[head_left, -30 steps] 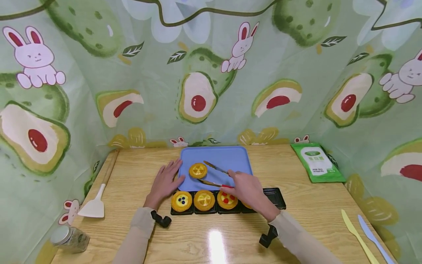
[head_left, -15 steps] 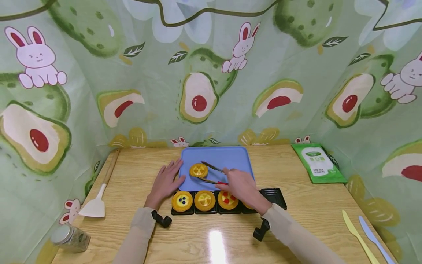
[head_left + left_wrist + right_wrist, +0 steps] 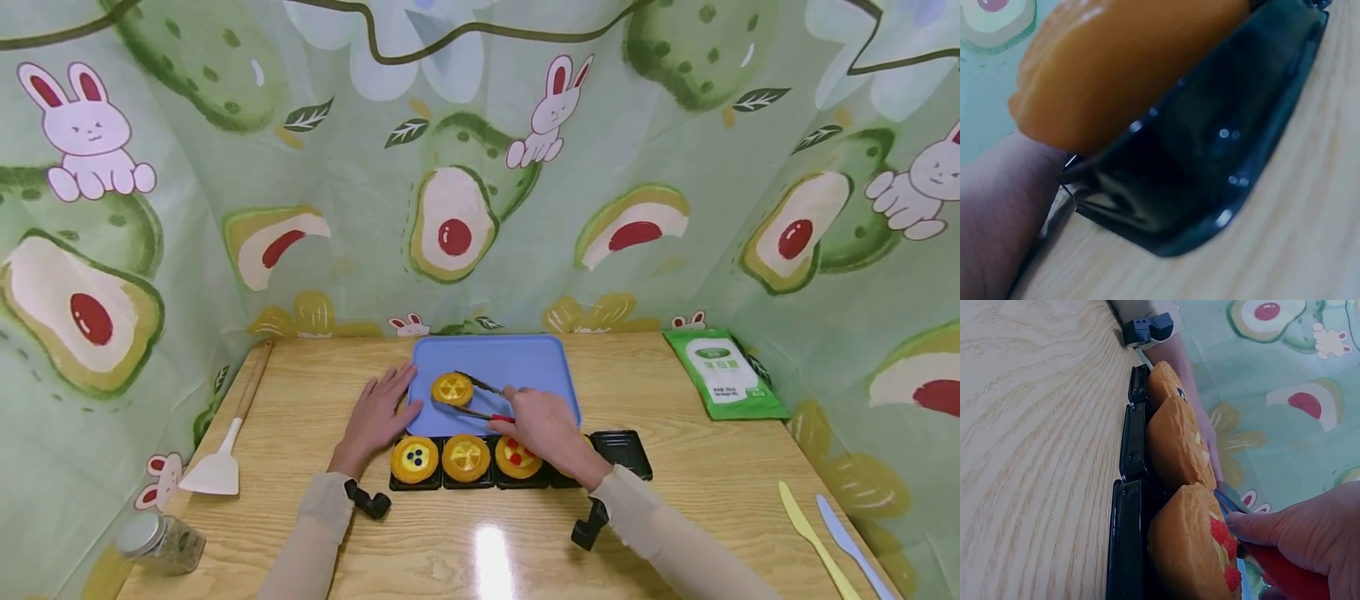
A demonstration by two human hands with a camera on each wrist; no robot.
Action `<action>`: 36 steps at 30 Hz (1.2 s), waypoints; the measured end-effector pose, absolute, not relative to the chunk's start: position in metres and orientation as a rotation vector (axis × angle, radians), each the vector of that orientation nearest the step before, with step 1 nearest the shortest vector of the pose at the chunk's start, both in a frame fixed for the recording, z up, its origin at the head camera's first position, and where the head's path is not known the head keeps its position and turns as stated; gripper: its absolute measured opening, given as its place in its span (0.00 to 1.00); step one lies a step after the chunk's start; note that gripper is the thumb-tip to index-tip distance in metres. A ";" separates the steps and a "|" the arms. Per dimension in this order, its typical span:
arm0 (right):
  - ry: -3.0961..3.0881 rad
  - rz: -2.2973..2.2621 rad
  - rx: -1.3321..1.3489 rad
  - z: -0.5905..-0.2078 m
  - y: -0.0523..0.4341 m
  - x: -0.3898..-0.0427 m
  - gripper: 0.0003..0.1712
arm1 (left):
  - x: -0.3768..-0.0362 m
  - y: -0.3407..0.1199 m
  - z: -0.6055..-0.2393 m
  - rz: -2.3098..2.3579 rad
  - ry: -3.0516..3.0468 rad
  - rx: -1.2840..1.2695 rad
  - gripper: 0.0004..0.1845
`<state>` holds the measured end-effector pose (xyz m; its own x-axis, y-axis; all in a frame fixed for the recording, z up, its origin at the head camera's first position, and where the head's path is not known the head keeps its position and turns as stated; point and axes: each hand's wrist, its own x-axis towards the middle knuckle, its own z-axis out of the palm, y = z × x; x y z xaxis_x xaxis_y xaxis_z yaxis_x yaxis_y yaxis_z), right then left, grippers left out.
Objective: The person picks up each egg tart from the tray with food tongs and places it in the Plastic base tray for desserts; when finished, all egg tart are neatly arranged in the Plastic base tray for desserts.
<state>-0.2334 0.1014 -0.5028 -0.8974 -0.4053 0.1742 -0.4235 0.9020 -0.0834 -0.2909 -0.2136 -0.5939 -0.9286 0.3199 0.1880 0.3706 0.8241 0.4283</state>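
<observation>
We saw the right hand (image 3: 542, 425) gripping tongs (image 3: 474, 397) whose tips straddled the tart (image 3: 452, 389) on the blue tray (image 3: 517, 360), probably not yet squeezing, while the flat left hand (image 3: 375, 415) steadied the tray's near-left edge.

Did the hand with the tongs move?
Yes. The right hand slid left along the black tray, bringing the tongs closer around the tart on the blue tray.

I see a wooden table (image 3: 697, 500) with a light glare — green avocado-and-bunny cloth (image 3: 225, 167) walls it in
</observation>
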 end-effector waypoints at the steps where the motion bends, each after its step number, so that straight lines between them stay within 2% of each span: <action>1: -2.914 0.182 0.634 -0.503 0.101 -0.233 0.34 | -0.291 -0.214 -0.594 -0.712 -2.894 -0.552 0.39; 22: -2.905 0.268 0.613 -0.499 0.106 -0.228 0.32 | -0.290 -0.214 -0.595 -0.711 -2.883 -0.556 0.39; 36: -2.855 0.348 0.577 -0.489 0.115 -0.216 0.34 | -0.290 -0.214 -0.595 -0.712 -2.864 -0.570 0.39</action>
